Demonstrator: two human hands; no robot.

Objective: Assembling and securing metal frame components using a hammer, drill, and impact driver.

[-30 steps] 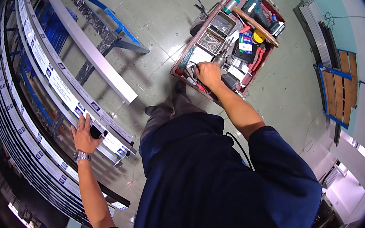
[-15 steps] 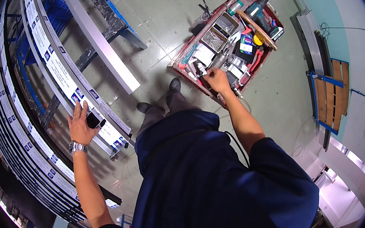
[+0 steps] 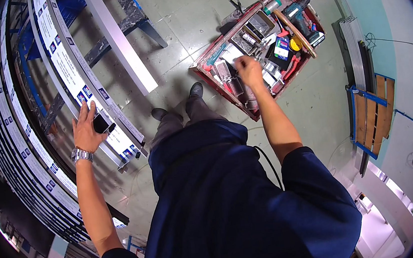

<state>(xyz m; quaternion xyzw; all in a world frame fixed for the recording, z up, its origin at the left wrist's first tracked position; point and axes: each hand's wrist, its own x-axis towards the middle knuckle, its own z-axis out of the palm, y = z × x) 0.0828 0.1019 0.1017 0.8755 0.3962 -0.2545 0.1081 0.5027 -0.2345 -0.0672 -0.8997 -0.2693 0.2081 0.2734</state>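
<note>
My left hand (image 3: 87, 130) is raised to the left and holds a small black device (image 3: 101, 123) against a long white rail with blue-and-white labels (image 3: 71, 67); a metal watch is on that wrist. My right hand (image 3: 249, 69) reaches forward into a red tool tray (image 3: 220, 91) on the floor, fingers curled down among small metal boxes and parts. Whether the fingers grip anything is hidden. A teal cordless drill (image 3: 300, 11), a wooden handle (image 3: 297, 31) and a yellow tool (image 3: 296, 44) lie at the tray's far end.
Many curved white rails (image 3: 12, 149) are stacked along the left on a blue frame (image 3: 27, 77). A loose white bar (image 3: 117, 42) leans ahead. A wooden pallet in a blue frame (image 3: 371, 116) and more rails (image 3: 359, 47) stand at the right. My shoes (image 3: 195, 90) are beside the tray.
My right hand has moved from the tray's near edge further into its middle. My left hand with the black device has stayed on the labelled rail. The view has shifted slightly.
</note>
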